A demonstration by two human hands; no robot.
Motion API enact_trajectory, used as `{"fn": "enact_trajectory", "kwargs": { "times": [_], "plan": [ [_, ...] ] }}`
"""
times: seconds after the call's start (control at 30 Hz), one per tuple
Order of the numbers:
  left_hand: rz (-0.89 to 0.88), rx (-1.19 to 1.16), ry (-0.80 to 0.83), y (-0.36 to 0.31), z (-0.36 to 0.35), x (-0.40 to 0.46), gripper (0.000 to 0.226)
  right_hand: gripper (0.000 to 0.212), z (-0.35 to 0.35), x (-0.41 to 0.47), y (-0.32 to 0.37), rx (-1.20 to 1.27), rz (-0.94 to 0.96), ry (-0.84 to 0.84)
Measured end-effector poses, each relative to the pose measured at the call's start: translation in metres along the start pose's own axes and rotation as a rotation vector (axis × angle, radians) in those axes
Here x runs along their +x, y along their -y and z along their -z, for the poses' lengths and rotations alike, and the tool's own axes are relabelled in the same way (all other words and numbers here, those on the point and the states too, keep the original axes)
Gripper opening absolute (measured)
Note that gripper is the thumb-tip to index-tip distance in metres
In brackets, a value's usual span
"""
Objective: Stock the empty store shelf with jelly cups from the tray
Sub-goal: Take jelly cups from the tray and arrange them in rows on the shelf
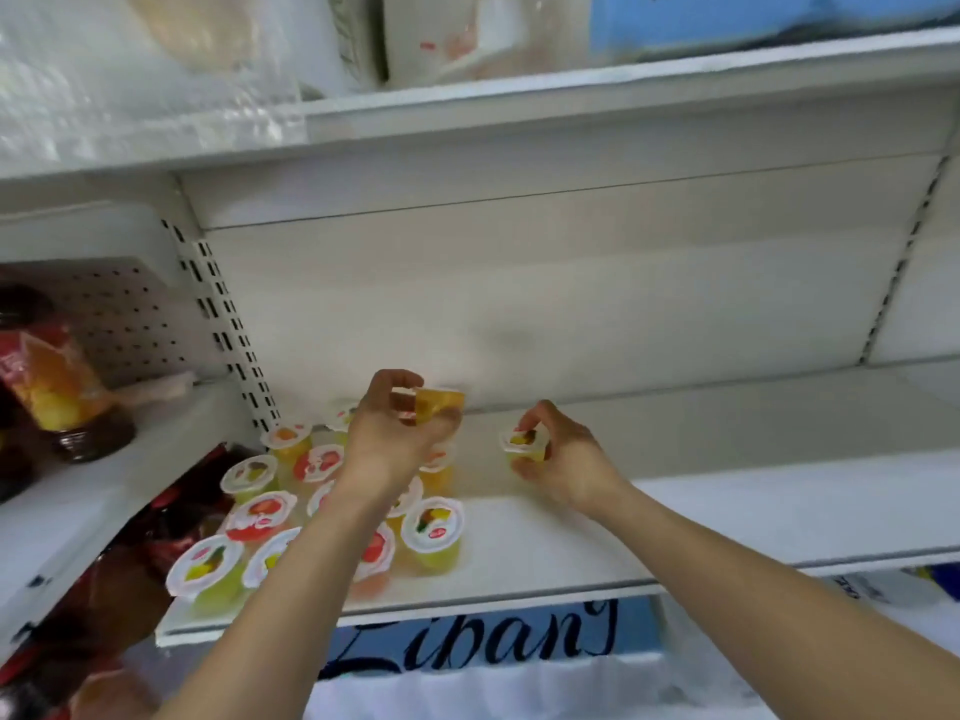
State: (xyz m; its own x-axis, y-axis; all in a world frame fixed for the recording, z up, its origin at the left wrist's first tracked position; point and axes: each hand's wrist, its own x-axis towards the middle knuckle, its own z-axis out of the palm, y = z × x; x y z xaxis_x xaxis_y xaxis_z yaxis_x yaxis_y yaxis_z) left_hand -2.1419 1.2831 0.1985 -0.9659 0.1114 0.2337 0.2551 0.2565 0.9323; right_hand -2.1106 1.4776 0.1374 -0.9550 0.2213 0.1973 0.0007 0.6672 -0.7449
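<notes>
A white store shelf [727, 511] runs across the middle of the view. Several jelly cups [434, 532] with white fruit-printed lids stand clustered on its left part. My left hand [389, 439] is raised above that cluster and grips an orange jelly cup [441, 402], tilted on its side. To the right, my right hand [561, 459] holds a yellow-green jelly cup [524, 441] upright, at or just above the shelf surface. The tray is not in view.
The shelf's right part is bare white board up to the back panel [519, 304]. A neighbouring shelf at left carries red and orange packaged goods [52, 376]. An upper shelf [571, 96] holds plastic-wrapped items. Below sits a blue box with script lettering [483, 641].
</notes>
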Motion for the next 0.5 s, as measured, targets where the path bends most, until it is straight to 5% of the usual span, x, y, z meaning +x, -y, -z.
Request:
{"fn": "enact_trajectory", "kwargs": {
  "times": [0.5],
  "plan": [
    [0.054, 0.175, 0.015, 0.011, 0.044, 0.054, 0.048, 0.04, -0.044, 0.086, 0.023, -0.395, 0.099, -0.03]
  ]
}}
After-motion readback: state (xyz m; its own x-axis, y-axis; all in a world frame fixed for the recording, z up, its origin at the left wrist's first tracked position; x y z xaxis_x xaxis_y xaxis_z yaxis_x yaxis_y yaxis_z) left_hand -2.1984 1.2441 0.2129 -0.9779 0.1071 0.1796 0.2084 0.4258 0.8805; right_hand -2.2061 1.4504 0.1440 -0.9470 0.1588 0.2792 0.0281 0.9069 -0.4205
